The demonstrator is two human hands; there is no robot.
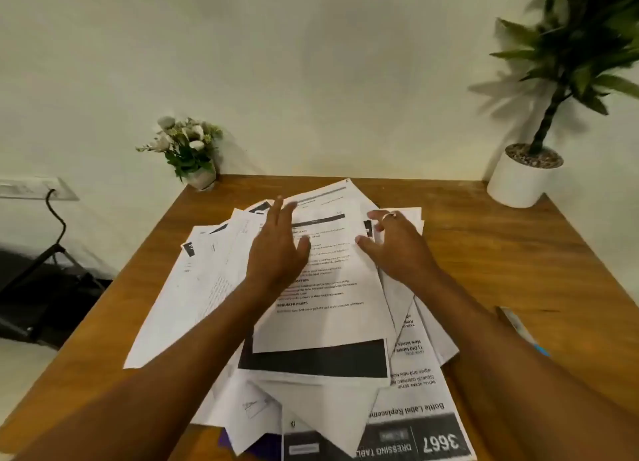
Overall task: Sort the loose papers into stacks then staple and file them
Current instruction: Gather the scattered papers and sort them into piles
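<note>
A messy pile of loose printed papers covers the middle of the wooden table. The top sheet carries black text and lies over a page with a wide black band. My left hand lies flat on the top sheet with its fingers straight. My right hand, with a ring on one finger, rests at the sheet's right edge, fingers spread and slightly bent, thumb on the paper. At the near right a page printed "3667" lies upside down.
A small pot of white flowers stands at the table's far left corner. A tall plant in a white pot stands at the far right. A pen-like object lies near the right edge. A purple folder corner shows under the pile.
</note>
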